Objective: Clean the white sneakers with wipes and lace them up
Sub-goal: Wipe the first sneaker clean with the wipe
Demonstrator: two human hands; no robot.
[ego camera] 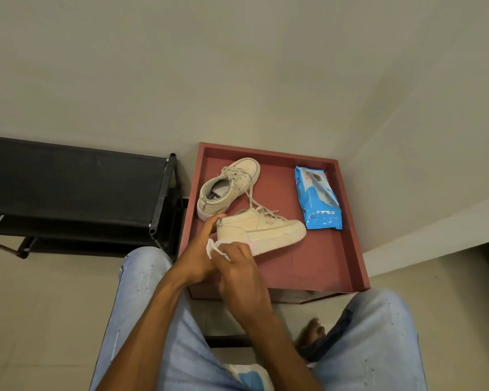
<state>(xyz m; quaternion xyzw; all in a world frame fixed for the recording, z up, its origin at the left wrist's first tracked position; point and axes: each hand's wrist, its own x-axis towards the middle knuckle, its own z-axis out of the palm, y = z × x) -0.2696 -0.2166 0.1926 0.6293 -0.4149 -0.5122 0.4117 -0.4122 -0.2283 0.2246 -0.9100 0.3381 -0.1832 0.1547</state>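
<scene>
The near sneaker [261, 230] lies on its side in the red tray [350, 249], sole edge turned towards the person, probably so the dirty rim can be reached. The left hand [199, 255] stretches one finger up against the heel, which looks like a way to keep the shoe from sliding. Whether its other fingers are curled cannot be told, as the right hand [239, 266] covers them. The right hand's fingers are bent tight around a white wipe [213, 247], bunched just off the fingertips and touching the sole near the heel, so the wiping seems to be under way there.

Beyond the fingers, the other sneaker [229, 187] sits upright with loose laces [251, 198] trailing over to the near one. The pack of wipes [318, 197] lies well to the right of the fingers, within easy reach for a fresh sheet. A black shoe rack [68, 179] stands to the left.
</scene>
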